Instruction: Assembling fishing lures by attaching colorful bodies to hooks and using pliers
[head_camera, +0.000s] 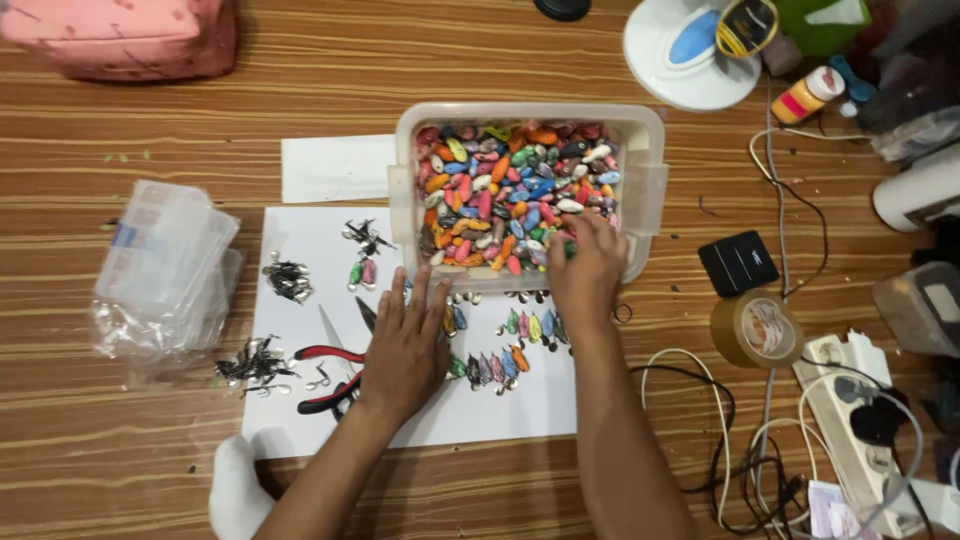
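- Left hand (405, 345) — flat on the white sheet (310, 250), fingers spread wide, holding nothing, just beside red-handled pliers (330, 375).
- Right hand (585, 268) — fingers curled into coloured beads (515, 190); grip hidden.
- Clear tub (640, 190) — at sheet's far right corner.

Multicoloured oval plastic lure bodies (515, 190) in red, orange, blue, green and white, translucent whitish plastic tub (645, 190), white paper sheet (310, 255), red-handled pliers (330, 375), brown striped wooden floor (120, 460), pink fabric cushion (125, 35), brown tape roll (757, 328)
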